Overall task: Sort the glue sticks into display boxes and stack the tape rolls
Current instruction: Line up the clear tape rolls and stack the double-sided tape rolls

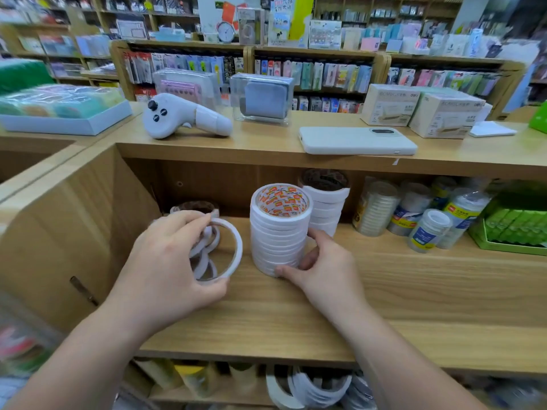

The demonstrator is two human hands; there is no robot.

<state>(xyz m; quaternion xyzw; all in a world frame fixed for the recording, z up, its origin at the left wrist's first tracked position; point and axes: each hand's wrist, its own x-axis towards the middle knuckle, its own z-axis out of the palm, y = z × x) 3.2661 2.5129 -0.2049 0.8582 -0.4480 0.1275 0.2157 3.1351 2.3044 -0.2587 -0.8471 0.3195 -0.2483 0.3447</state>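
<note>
Thin tape roll [239, 247] in grip of left hand [165, 261], just left of tape stack [278, 235]; right hand [325, 270] in grip round its base; bare shelf [414, 276] in front.

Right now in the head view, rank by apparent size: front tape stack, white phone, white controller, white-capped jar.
Largest: front tape stack.
Next: white phone and white controller, which look about alike and sit farther back, so I won't rank them.
Smallest: white-capped jar.
</note>
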